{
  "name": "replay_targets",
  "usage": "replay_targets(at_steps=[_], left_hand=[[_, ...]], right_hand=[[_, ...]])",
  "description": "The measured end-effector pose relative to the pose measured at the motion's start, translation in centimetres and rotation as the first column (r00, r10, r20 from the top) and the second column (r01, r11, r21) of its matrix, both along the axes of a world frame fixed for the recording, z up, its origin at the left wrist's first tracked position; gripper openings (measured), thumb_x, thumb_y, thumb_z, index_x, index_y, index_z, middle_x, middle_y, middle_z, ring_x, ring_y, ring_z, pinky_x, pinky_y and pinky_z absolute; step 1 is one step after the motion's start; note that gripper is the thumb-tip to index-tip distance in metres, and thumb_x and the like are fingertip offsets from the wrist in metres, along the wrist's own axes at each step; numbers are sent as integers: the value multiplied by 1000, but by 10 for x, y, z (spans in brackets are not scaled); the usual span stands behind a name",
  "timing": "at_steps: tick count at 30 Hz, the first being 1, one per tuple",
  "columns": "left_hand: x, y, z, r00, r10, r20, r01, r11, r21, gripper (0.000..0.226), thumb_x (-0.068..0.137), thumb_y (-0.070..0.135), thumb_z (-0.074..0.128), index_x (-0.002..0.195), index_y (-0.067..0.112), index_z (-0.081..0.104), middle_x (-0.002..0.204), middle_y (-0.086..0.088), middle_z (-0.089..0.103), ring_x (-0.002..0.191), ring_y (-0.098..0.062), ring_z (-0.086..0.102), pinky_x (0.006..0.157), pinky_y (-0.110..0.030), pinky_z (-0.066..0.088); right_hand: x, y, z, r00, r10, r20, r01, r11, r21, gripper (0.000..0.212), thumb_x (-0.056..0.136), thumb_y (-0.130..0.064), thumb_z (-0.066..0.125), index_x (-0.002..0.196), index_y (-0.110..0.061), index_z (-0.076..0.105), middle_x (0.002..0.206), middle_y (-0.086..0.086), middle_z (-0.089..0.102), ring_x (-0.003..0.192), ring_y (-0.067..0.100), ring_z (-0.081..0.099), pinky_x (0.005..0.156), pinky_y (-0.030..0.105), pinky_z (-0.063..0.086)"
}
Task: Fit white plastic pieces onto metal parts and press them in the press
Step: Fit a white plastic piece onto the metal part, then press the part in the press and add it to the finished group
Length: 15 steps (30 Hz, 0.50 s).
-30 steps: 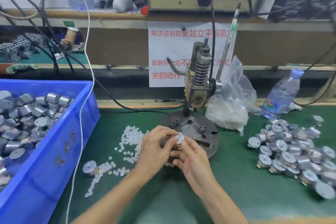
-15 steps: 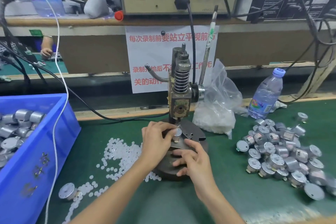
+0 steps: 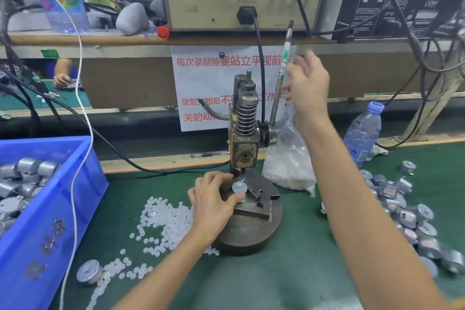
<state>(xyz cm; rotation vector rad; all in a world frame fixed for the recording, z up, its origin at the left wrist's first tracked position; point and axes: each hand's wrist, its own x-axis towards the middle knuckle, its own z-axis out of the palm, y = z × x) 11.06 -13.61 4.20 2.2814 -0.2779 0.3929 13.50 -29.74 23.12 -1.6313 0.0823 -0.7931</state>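
Observation:
A small hand press (image 3: 245, 131) with a spring stands on a round metal base (image 3: 254, 231) at the middle of the green mat. A round silver metal part (image 3: 238, 187) sits on the fixture under the ram. My left hand (image 3: 214, 200) holds this part in place with thumb and fingers curled round it. My right hand (image 3: 308, 84) is raised beside the press lever (image 3: 283, 68), fingers spread, just right of the lever and not gripping it. Loose white plastic pieces (image 3: 163, 219) lie scattered left of the base.
A blue bin (image 3: 50, 209) of metal parts stands at the left. A pile of metal parts (image 3: 407, 209) lies at the right, with a water bottle (image 3: 363, 133) behind it. A clear bag of white pieces (image 3: 289, 168) leans by the press. One lone part (image 3: 88, 272) lies near the front left.
My right hand has left the part and risen up to the press lever. My left hand has set the part on the fixture under the ram and stays on it.

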Motion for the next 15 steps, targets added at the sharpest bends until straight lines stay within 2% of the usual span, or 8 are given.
replay_targets(at_steps=[2,3,6,8,11,15], left_hand=[[0,0,-3,1000,20,7,-21,998,58,36,74,52,68,106,37,61,109,20,48,100,-1,30,80,-22,13],[1,-1,-3,1000,17,4,-17,997,79,34,75,53,67,105,37,62,110,20,48,100,-1,29,79,-22,13],[4,0,-3,1000,10,-9,-9,993,118,34,75,56,65,104,38,64,112,18,49,103,-3,30,78,-23,12],[5,1,-1,1000,6,-19,-3,992,129,34,76,55,65,104,38,65,113,17,49,107,-6,33,79,-24,13],[4,0,0,1000,12,-26,-8,992,123,31,76,52,66,103,37,66,113,16,52,109,-9,35,80,-26,14],[2,-2,3,998,58,-14,-55,988,147,29,75,52,66,101,39,66,111,18,53,103,-6,31,77,-26,11]], right_hand=[[12,0,20,990,102,-98,-104,995,-6,26,93,-14,51,117,-5,52,99,0,59,61,6,54,59,20,47],[11,2,22,992,90,-83,-91,996,-7,21,92,-13,53,111,-5,55,94,2,58,56,5,50,55,20,43],[-11,7,7,990,-17,142,10,999,49,4,88,-13,56,90,-17,56,80,-1,56,63,8,47,65,28,41],[-33,12,-10,954,-50,296,42,999,34,14,88,-14,54,78,-22,49,74,-1,50,66,13,44,64,32,40],[-60,24,-38,903,-100,418,105,994,11,20,89,-14,51,76,-26,43,65,-15,45,58,5,38,57,22,36],[-71,33,-61,882,-70,466,54,997,48,7,90,-23,47,86,-29,45,70,-18,49,58,0,42,59,19,37]])
